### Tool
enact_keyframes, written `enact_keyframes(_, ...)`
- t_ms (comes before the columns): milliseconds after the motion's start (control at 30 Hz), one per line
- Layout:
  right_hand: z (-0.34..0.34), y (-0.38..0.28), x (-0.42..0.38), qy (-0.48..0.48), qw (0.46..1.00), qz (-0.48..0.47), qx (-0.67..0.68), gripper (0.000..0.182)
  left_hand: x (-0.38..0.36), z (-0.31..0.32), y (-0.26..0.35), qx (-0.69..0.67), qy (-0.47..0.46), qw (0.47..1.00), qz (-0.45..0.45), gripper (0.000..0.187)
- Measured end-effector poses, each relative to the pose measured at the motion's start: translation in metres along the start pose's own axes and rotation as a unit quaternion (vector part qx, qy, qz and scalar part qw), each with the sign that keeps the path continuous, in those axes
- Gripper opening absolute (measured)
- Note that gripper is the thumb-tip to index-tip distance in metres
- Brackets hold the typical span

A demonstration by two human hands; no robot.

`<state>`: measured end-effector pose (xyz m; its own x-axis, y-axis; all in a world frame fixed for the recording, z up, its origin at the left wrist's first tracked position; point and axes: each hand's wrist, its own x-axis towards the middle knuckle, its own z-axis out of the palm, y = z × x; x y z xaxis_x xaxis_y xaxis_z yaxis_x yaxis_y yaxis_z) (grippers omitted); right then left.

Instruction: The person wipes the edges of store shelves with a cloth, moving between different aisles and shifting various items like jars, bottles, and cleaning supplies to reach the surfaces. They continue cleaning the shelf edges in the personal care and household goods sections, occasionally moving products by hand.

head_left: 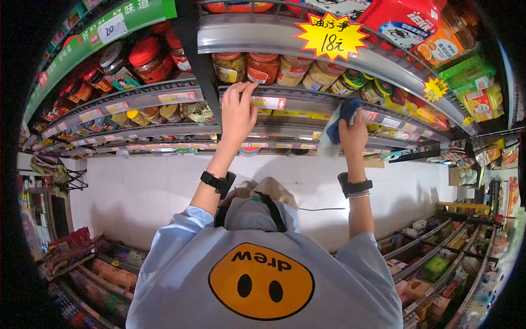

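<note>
My left hand (pixel 239 112) rests on the front edge of a shelf (pixel 298 102), its fingers stretched up toward the jars and holding nothing. Just beyond the fingertips stand a jar of red food (pixel 262 69) and a jar of greenish pickles (pixel 229 67). Farther right, my right hand (pixel 354 134) is closed around a crumpled cloth (pixel 346 114), dark blue above and pale green below. The cloth lies against the same shelf edge, over part of the price-label strip. Behind it are jars with green lids (pixel 359 78). The lower end of the cloth is blurred.
A yellow price sign (pixel 331 36) sticks out from the upper shelf rail. To the left, past a dark upright (pixel 198 66), are red-lidded jars (pixel 147 59). Pale floor (pixel 137 186) lies below, with a thin cable (pixel 323 209). More stocked shelving (pixel 438 263) stands behind me.
</note>
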<state>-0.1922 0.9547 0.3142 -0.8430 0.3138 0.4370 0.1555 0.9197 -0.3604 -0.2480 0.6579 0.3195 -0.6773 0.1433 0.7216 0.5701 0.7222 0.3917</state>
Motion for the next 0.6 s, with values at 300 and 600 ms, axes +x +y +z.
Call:
enact_keyframes(300,0.016,-0.031,-0.012,0.017,0.996,-0.073,0.044,0.058,-0.001,-0.003,0.002,-0.006,0.005,1.0,0.001,0.049)
enact_keyframes(600,0.027,-0.087,-0.015,-0.021,0.982,-0.149,0.118,0.053,-0.002,-0.002,0.005,-0.04,0.008,0.999,-0.029,0.051)
